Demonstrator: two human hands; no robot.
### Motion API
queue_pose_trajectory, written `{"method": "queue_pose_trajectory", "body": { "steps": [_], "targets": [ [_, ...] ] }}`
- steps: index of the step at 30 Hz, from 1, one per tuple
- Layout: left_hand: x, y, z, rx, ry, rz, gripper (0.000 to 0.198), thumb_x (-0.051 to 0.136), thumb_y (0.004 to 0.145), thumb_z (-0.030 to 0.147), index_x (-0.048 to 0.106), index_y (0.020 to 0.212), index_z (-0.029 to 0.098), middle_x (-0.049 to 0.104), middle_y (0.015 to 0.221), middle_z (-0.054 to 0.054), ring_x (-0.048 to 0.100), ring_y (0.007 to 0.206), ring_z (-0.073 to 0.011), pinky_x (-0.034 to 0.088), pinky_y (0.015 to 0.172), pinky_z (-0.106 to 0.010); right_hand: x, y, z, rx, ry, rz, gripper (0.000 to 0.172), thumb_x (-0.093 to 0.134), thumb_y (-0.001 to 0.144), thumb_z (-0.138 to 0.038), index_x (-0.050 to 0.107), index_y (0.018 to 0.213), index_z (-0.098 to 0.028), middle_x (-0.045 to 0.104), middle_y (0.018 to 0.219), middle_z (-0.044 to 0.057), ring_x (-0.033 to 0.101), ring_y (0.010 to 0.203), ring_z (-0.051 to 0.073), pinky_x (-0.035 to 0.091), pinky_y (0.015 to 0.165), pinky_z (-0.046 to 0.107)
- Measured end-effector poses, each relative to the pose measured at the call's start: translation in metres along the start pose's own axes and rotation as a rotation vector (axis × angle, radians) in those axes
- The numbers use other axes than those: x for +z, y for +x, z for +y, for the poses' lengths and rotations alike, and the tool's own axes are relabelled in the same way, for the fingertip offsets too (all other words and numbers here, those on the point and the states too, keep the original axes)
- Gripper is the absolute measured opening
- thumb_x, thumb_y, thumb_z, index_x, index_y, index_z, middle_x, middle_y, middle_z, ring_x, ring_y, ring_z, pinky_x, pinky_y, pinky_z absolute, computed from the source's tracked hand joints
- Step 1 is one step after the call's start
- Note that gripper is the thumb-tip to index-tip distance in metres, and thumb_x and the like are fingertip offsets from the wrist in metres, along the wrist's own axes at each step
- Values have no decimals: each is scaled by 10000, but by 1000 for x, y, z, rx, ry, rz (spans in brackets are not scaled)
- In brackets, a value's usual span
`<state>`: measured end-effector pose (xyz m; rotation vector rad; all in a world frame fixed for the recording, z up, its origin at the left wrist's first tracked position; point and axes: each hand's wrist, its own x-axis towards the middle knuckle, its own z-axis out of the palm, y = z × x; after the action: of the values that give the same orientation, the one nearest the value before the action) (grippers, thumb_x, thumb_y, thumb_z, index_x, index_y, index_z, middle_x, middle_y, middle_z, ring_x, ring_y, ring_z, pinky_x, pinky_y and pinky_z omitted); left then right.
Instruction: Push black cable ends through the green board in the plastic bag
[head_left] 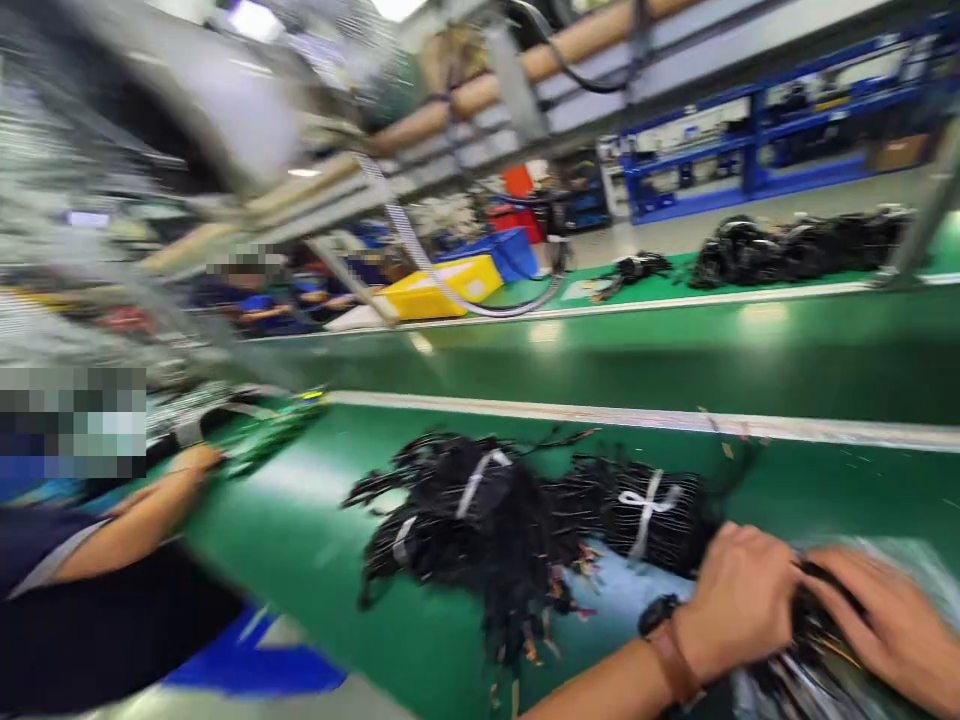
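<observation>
At the lower right, my left hand (750, 590), with a brown band on its wrist, is closed around part of a black cable bundle (814, 625). My right hand (885, 620) lies against the same bundle from the other side, its fingers and thumb closed on a black strand. Loose wire ends hang below both hands over clear plastic (915, 560). Just left of my hands lies a black cable bundle tied with a white tie (652, 505). Farther left is a pile of black cable bundles (472, 510) with white ties and exposed coppery ends.
A green worktop (300, 540) runs beneath everything, with a pale strip (600, 413) along its back. More black cables (795, 250) lie on the far bench beside a yellow bin (442, 288). At the left, a co-worker's arm (142, 520) reaches toward green items.
</observation>
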<state>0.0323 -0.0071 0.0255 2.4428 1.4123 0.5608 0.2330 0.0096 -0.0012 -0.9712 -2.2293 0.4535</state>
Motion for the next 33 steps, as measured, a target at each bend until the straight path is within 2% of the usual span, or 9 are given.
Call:
{"method": "queue_pose_trajectory", "body": {
  "steps": [2,6,12,23,26,30,33],
  "targets": [
    [-2,1,-4,-3,-43,69,147,460,967,162,605,969,193,663,896,-66,602,824,-215,461,780,-369,-6,0,-5,82,28,-112,219,451,1063,-344,645,1102,-249,710,1018,91,677,912,263,565,810,427],
    [-7,6,-11,25,-151,86,258,393,998,121,557,813,195,625,790,-42,551,759,-202,419,718,-339,-10,17,-9,103,40,-167,227,416,1069,-314,607,1030,-199,683,919,79,629,848,247,501,772,390],
    [-8,9,-10,31,-219,135,288,415,988,116,592,772,187,623,718,-25,535,693,-181,382,678,-314,-11,19,-12,60,29,-149,251,403,1073,-305,609,991,-186,659,877,68,580,819,231,442,761,362],
    [-8,12,-8,18,-144,140,307,428,955,105,540,683,193,571,631,-17,517,626,-180,357,628,-306,-8,27,-16,40,-89,-202,282,402,1060,-264,600,879,-179,632,800,62,574,760,227,428,725,364],
    [-9,13,-8,21,-154,143,296,425,977,118,572,730,192,599,670,-19,540,652,-181,374,646,-302,-9,27,-16,61,-58,-194,242,426,1059,-264,613,932,-177,653,845,67,598,797,230,447,750,360],
    [-11,12,-9,19,-183,138,280,419,1007,140,616,814,191,632,733,-23,567,707,-184,406,689,-305,-11,25,-15,123,82,-115,143,585,1009,-304,611,1088,-187,688,922,49,623,831,218,463,778,344],
    [-11,12,-10,23,-177,131,290,413,1010,140,612,804,191,625,732,-26,561,708,-185,405,683,-308,-12,24,-16,136,111,-90,129,608,985,-277,610,1080,-190,683,882,36,614,787,205,459,746,329]
  ]
}}
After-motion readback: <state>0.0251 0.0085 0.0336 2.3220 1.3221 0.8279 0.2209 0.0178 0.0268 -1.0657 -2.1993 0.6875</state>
